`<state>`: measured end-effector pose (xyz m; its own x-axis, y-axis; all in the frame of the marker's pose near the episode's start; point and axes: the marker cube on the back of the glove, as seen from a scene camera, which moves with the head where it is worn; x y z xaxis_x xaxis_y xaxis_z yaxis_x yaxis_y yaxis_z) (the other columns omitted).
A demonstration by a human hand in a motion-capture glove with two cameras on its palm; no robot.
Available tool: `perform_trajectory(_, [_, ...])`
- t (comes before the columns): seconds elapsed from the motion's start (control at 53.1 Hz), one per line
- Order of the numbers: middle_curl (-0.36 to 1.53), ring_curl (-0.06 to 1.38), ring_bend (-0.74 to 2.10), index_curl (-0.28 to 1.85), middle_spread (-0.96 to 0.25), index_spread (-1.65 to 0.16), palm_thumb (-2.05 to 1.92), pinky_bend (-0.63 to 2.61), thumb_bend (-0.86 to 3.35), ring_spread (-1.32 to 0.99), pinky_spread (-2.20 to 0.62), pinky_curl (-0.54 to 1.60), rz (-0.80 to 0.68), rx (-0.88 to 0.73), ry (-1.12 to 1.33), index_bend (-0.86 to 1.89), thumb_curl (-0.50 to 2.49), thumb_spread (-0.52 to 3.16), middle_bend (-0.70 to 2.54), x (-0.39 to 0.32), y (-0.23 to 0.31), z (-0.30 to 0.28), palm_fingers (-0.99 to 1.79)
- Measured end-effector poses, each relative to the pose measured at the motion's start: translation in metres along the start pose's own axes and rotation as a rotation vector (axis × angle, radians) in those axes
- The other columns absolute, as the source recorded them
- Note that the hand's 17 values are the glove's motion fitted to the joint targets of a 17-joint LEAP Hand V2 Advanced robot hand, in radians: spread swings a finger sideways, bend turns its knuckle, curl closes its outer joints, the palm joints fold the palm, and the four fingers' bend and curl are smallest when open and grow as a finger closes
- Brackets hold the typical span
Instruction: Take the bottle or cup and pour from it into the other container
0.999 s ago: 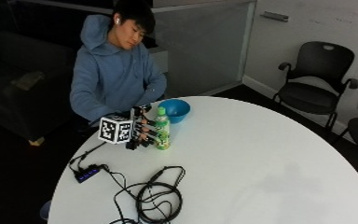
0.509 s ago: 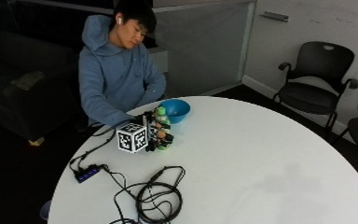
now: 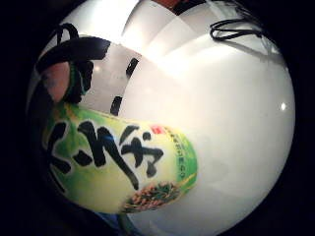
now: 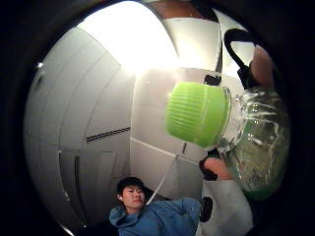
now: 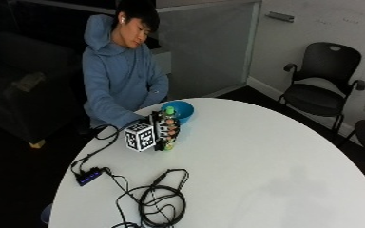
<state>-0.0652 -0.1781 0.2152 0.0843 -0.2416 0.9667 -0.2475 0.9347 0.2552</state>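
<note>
Gloved right hand [image 5: 163,130] grips 1 upright green bottle [image 5: 168,124], cap on, beside the blue bowl [image 5: 182,110] on the white surface [image 5: 264,161].

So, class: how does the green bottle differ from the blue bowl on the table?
The bottle is tall, narrow and capped in green; the bowl is low, wide and open-topped. The gloved right hand grips the bottle; nothing touches the bowl. Both are at the table's edge near the person.

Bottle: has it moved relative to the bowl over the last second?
No clear shift. The bottle stands upright just in front of the blue bowl, as before. The gloved hand has closed round it.
</note>
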Motion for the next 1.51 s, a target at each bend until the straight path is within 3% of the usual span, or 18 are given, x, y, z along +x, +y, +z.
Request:
perform_trajectory(0.17, [0.45, 0.38, 0.51, 0.37, -0.01, -0.11, 1.01, 0.54, -0.04, -0.12, -0.14, 0.31, -0.029, -0.152, 0.174, 0.15, 0.62, 0.35, 0.40, -0.034, -0.003, 0.012, 1.14])
perform_trajectory(0.509, [0.48, 0.42, 0.49, 0.39, -0.02, -0.10, 1.00, 0.50, -0.04, -0.13, -0.17, 0.35, -0.173, -0.515, 0.783, 0.15, 0.66, 0.26, 0.39, -0.104, 0.007, 0.052, 1.16])
perform_trajectory(0.754, [0.50, 0.44, 0.48, 0.40, -0.02, -0.10, 0.99, 0.49, -0.04, -0.13, -0.17, 0.37, -0.262, -0.665, 1.124, 0.15, 0.68, 0.25, 0.38, -0.136, 0.011, 0.077, 1.16])
perform_trajectory(0.848, [0.50, 0.44, 0.48, 0.40, -0.02, -0.10, 0.99, 0.49, -0.04, -0.13, -0.17, 0.37, -0.313, -0.718, 1.309, 0.15, 0.69, 0.25, 0.38, -0.143, 0.013, 0.083, 1.16])
perform_trajectory(0.942, [0.50, 0.45, 0.47, 0.40, -0.02, -0.10, 0.99, 0.48, -0.04, -0.13, -0.17, 0.38, -0.453, -0.740, 1.628, 0.15, 0.69, 0.25, 0.37, -0.141, 0.006, 0.079, 1.16])
perform_trajectory(1.074, [0.51, 0.45, 0.47, 0.40, -0.02, -0.10, 0.99, 0.48, -0.04, -0.13, -0.17, 0.38, -0.312, -0.725, 1.589, 0.15, 0.70, 0.25, 0.36, -0.145, 0.019, 0.107, 1.15])
perform_trajectory(1.169, [0.51, 0.45, 0.46, 0.40, -0.02, -0.11, 0.99, 0.48, -0.04, -0.14, -0.18, 0.38, -0.386, -0.752, 1.739, 0.15, 0.70, 0.25, 0.35, -0.136, 0.017, 0.107, 1.15])
perform_trajectory(1.433, [0.51, 0.46, 0.45, 0.40, -0.03, -0.11, 0.99, 0.48, -0.04, -0.15, -0.19, 0.39, -0.367, -0.777, 1.765, 0.14, 0.71, 0.25, 0.35, -0.123, 0.026, 0.127, 1.15])
perform_trajectory(1.508, [0.51, 0.46, 0.45, 0.40, -0.03, -0.11, 0.99, 0.48, -0.04, -0.15, -0.19, 0.39, -0.480, -0.885, 1.756, 0.14, 0.71, 0.25, 0.35, -0.122, 0.030, 0.125, 1.15])
